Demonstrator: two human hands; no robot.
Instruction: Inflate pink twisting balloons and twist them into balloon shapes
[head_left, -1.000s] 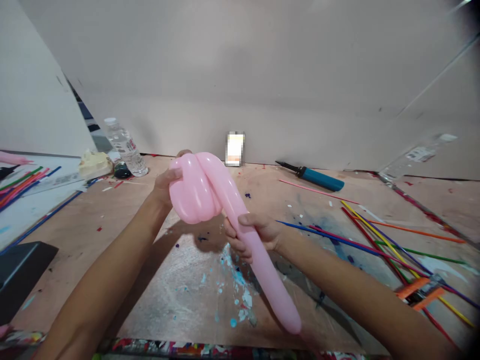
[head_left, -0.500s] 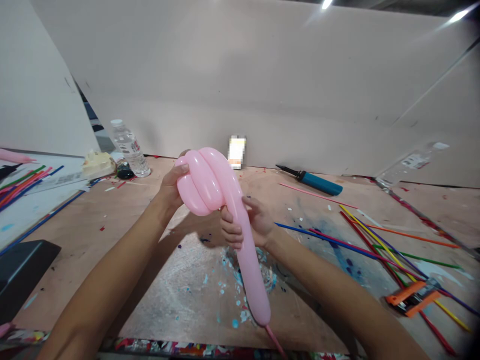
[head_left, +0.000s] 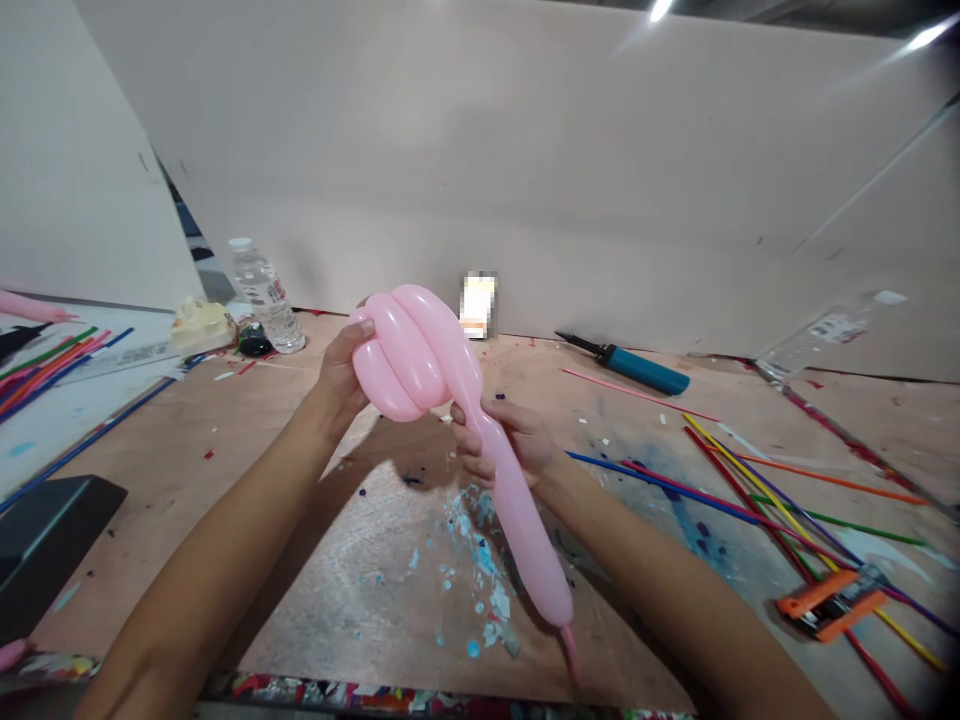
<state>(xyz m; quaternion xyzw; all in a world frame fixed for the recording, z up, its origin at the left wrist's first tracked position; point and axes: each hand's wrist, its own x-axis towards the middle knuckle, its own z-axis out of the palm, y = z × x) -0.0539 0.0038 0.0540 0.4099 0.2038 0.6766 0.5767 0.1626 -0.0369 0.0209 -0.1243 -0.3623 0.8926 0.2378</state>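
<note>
From here the counter [head_left: 300, 570] looks pinkish-brown, spattered with blue stains [head_left: 473, 649] and strewn with tiny scraps [head_left: 209, 455]. A blue pump [head_left: 646, 371] lies toward the back, a bottle [head_left: 271, 305] stands at the left, and at the right an orange-and-black tool [head_left: 832, 605] rests across crossed, coloured strips [head_left: 697, 499].

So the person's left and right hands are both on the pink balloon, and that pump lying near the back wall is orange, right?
Not quite: the pump is blue, not orange, as the head view shows. It does lie near the back wall, and the left hand and right hand are both on the pink balloon.
</note>
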